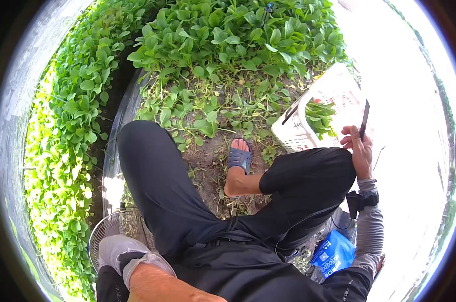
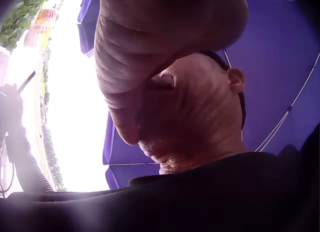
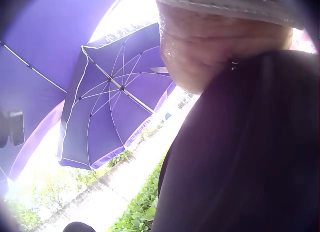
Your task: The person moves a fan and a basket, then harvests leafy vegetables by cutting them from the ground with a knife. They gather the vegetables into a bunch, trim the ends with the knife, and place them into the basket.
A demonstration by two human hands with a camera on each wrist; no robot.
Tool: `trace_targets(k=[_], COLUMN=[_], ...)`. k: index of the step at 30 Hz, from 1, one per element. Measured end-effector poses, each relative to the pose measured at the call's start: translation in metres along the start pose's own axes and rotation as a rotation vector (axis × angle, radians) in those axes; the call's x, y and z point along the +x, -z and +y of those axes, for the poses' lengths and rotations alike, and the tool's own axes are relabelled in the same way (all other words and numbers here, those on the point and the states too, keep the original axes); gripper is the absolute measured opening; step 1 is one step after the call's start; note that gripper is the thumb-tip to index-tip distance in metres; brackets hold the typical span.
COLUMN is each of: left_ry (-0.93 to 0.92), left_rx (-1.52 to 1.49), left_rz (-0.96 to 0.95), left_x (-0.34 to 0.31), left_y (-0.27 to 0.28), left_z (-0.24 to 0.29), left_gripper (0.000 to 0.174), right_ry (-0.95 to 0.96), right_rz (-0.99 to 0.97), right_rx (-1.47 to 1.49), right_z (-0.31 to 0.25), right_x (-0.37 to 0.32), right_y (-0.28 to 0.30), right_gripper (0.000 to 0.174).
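My right hand (image 1: 360, 153) rests by the bent right knee and holds a knife (image 1: 365, 119), its dark narrow blade standing up past the fingers. Just beyond this hand is a white plastic basket (image 1: 301, 125) with cut leafy greens (image 1: 319, 118) inside. The bent left forearm (image 1: 165, 282) runs out of the bottom of the head view. In the left wrist view the left hand (image 2: 165, 27) is raised close in front of the person's face; only its base shows, with the fingers hidden. The right wrist view has the heel of the right hand (image 3: 215, 49) against the dark trouser leg.
Leafy green plants (image 1: 228, 35) grow ahead, with another bed (image 1: 67, 131) at the left. Trampled leaves and soil lie around the sandalled foot (image 1: 239, 156). A blue plastic bag (image 1: 335, 252) lies by the right hip, a round wire-mesh thing (image 1: 114, 226) by the left. Purple umbrellas (image 3: 110, 92) spread overhead.
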State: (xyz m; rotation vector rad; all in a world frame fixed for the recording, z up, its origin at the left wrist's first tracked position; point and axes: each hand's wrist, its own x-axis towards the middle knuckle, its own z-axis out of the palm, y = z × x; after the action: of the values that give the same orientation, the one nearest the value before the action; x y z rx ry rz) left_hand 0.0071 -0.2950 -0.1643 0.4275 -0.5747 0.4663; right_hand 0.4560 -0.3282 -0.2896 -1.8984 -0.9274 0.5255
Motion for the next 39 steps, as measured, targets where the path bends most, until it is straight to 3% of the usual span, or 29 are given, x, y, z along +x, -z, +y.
trace_targets(k=[3, 4, 8, 10, 11, 13, 15, 17, 18, 20, 21, 23, 24, 26, 29, 33, 36, 39], left_ry=[0.408, 0.421, 0.650, 0.697, 0.623, 0.540, 0.620, 0.742, 0.805, 0.869, 0.893, 0.701, 0.697, 0.570, 0.673, 0.590, 0.527, 0.338], left_rx=[0.227, 0.218, 0.442, 0.434, 0.651, 0.708, 0.777, 0.937, 0.973, 0.965, 0.972, 1.196, 1.202, 1.489, 1.615, 1.641, 1.161, 1.155], left_rz=[-0.132, -0.180, -0.359, 0.023, 0.209, 0.736, 0.866, 0.969, 0.956, 0.942, 0.902, 0.804, 0.812, 0.795, 0.910, 0.862, 0.773, 0.620], left_x=[0.027, 0.037, 0.079, 0.084, 0.098, 0.126, 0.131, 0.138, 0.135, 0.127, 0.122, 0.108, 0.105, 0.102, 0.132, 0.142, 0.169, 0.184], left_y=[0.015, 0.025, 0.053, 0.054, 0.074, 0.112, 0.182, 0.236, 0.267, 0.315, 0.334, 0.353, 0.367, 0.387, 0.360, 0.400, 0.391, 0.446], left_z=[0.049, 0.058, 0.086, 0.069, 0.056, 0.021, -0.002, -0.027, -0.036, -0.059, -0.072, -0.097, -0.105, -0.116, -0.118, -0.105, -0.087, -0.087], left_gripper=[0.146, 0.146, 0.109, 0.101, 0.103, 0.087, 0.085, 0.097, 0.104, 0.104, 0.100, 0.114, 0.114, 0.124, 0.127, 0.130, 0.134, 0.124], right_ry=[-0.076, -0.135, -0.200, -0.284, -0.320, -0.401, -0.415, -0.485, -0.417, -0.286, -0.375, -0.408, -0.402, -0.273, -0.222, -0.304, -0.314, -0.405], right_rz=[0.071, 0.083, 0.212, 0.302, 0.368, 0.502, 0.510, 0.556, 0.604, 0.647, 0.636, 0.592, 0.586, 0.618, 0.609, 0.693, 0.735, 0.834], right_rx=[0.062, 0.132, -0.025, -0.146, -0.211, -0.300, -0.587, -0.398, -0.491, -0.600, -0.623, -0.544, -0.538, -0.266, -0.287, -0.331, -0.403, -0.428], right_z=[0.015, 0.020, 0.020, 0.051, 0.069, 0.129, 0.239, 0.286, 0.291, 0.300, 0.274, 0.272, 0.288, 0.330, 0.338, 0.356, 0.309, 0.298], right_x=[-0.014, -0.021, -0.053, -0.066, -0.074, -0.089, -0.103, -0.116, -0.121, -0.125, -0.126, -0.134, -0.142, -0.155, -0.158, -0.171, -0.182, -0.211], right_y=[0.019, 0.035, 0.123, 0.179, 0.202, 0.244, 0.284, 0.269, 0.255, 0.237, 0.226, 0.219, 0.216, 0.217, 0.217, 0.203, 0.173, 0.139], right_gripper=[0.045, 0.047, 0.055, 0.055, 0.054, 0.048, 0.044, 0.044, 0.043, 0.046, 0.048, 0.046, 0.046, 0.045, 0.045, 0.046, 0.048, 0.050])
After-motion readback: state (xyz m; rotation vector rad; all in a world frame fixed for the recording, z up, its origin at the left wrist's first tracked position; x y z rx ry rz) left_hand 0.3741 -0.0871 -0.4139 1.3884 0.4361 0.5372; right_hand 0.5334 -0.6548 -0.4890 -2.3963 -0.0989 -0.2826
